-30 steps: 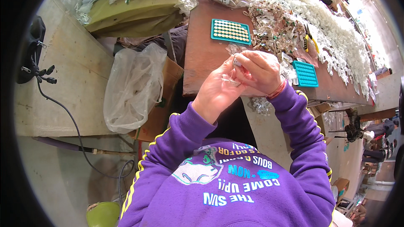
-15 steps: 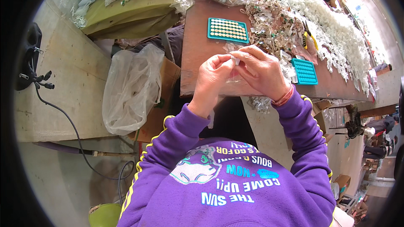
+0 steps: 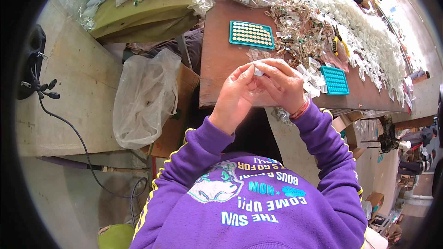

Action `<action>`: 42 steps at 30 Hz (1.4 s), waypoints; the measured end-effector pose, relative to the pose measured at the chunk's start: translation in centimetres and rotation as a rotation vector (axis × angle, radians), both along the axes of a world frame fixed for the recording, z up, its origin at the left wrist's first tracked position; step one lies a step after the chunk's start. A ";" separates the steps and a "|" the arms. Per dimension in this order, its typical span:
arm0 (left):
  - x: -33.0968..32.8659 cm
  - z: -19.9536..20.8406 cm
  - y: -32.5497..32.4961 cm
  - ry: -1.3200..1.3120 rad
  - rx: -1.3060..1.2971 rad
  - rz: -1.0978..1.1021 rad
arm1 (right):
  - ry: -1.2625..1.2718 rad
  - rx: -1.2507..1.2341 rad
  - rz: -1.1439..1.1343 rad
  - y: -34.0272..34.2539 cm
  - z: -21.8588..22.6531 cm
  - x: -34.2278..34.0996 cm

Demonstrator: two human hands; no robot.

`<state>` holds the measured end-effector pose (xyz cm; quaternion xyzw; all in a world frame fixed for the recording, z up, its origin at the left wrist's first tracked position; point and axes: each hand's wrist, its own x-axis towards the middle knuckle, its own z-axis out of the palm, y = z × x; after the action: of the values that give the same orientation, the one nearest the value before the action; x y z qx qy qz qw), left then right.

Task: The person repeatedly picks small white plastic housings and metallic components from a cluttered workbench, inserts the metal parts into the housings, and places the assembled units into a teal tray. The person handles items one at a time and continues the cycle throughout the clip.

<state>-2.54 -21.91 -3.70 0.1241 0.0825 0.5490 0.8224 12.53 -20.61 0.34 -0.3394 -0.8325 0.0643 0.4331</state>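
- Since the earlier frame both hands are sitting a little lower and closer to the body, and the small part is now showing between the fingertips.
- The left hand [image 3: 236, 93] and the right hand [image 3: 282, 84] are meeting above the near edge of the brown surface [image 3: 220, 46].
- The fingers of both hands are pinching one small white plastic piece [image 3: 259, 71], held up in the air at the top of the hands.
- A teal tray with pale round parts [image 3: 251, 34] is lying on the surface beyond the hands, well apart from them.
- A smaller teal tray [image 3: 335, 80] is lying to the right, near the right hand.
- A long heap of white and clear small parts [image 3: 350, 23] is covering the far side of the surface.
- A clear plastic bag [image 3: 143, 99] is hanging to the left, beside a cardboard box [image 3: 177, 124].
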 end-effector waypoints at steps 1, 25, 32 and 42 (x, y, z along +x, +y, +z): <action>0.0 -0.3 0.3 0.022 -0.040 0.012 | 0.012 -0.056 -0.007 0.0 -0.2 0.0; -2.1 -3.7 3.8 0.112 0.134 0.357 | -0.824 0.222 -0.133 11.2 -3.3 -1.8; -2.4 -3.4 3.5 0.193 0.057 0.310 | -0.800 0.128 -0.111 11.5 -3.0 -1.4; -2.2 -3.7 3.8 0.124 0.098 0.315 | -0.857 0.275 -0.090 11.6 -3.2 -1.3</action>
<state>-4.74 -18.11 -7.38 0.1833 0.1244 0.6658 0.7124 11.24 -8.97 -2.88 -0.3105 -0.9219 -0.2122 0.0930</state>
